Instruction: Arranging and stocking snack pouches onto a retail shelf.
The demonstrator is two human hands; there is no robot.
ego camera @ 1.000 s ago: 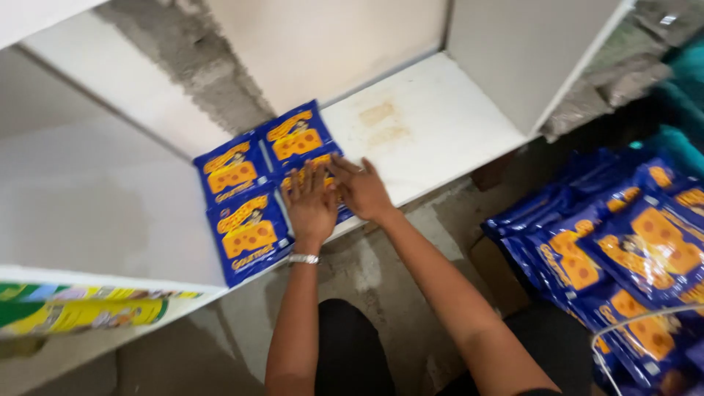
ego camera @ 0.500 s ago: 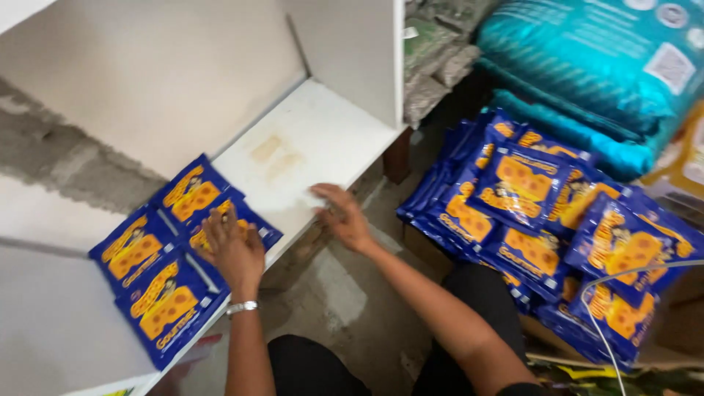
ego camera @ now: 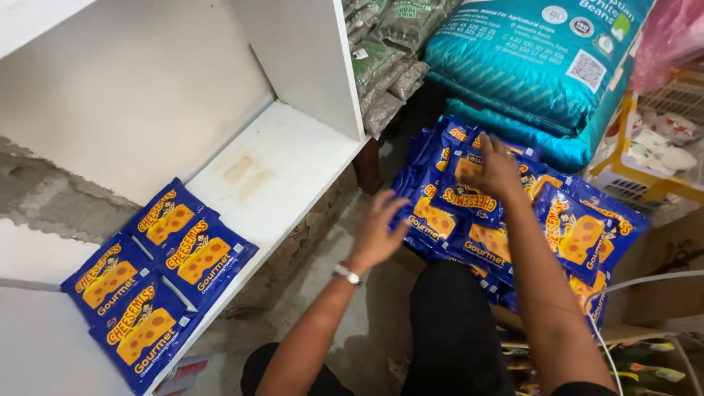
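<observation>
Blue snack packets with yellow cheese pictures lie in a loose heap (ego camera: 513,220) on the floor, in front of a teal sack (ego camera: 528,66). The right hand (ego camera: 493,167) rests on the top packet (ego camera: 463,192) of that heap, fingers spread flat over it; whether it has pinched the packet yet cannot be told. The left hand (ego camera: 378,231), wearing a wristwatch (ego camera: 346,274), hangs open and empty just beside the heap's near edge. Four matching packets (ego camera: 158,282) already lie flat on the white shelf (ego camera: 286,165), close to its front lip. The heap looks slippery and uneven, so pulling one packet could likely drag its neighbours off. The shelved packets overhang the edge slightly and a brushing arm could probably knock them down.
</observation>
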